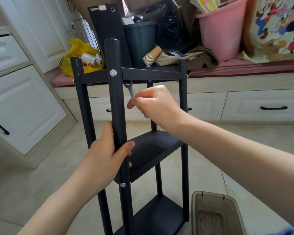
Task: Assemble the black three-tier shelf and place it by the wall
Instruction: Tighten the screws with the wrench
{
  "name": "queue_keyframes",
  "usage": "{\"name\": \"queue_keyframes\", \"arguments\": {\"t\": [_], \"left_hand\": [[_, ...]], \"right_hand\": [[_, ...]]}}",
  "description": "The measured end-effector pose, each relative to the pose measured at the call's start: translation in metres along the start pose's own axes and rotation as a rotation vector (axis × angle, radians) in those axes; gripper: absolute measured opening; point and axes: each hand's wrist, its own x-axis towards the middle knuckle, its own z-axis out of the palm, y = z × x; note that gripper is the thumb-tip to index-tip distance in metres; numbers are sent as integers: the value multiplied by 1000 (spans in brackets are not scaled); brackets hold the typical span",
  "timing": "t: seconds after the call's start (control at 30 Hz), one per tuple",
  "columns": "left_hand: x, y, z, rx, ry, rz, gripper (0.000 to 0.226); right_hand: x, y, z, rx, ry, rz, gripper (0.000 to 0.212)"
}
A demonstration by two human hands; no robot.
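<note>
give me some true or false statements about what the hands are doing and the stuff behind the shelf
1. The left hand grips the black front post. True.
2. The right hand holds a screwdriver. False: it pinches a small silver wrench.
3. The wrench's head is just under the top tier. True.
4. The pink bucket stands on the floor. False: it stands on the pink bench cushion.

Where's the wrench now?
Head view, centre: the wrench is pinched in the right hand, its ring end just under the top shelf, right of the post the left hand grips.
</note>
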Motion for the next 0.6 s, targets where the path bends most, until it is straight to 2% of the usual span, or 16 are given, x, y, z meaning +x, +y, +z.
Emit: {"name": "queue_keyframes", "arguments": {"t": [0.4,0.6], "left_hand": [[-13,5,-3,10,-75,50,22],[-18,11,0,25,-134,103,21]], "right_hand": [[-8,9,-6,-41,28,-15,27],[-26,6,-14,-82,6,-65,60]]}}
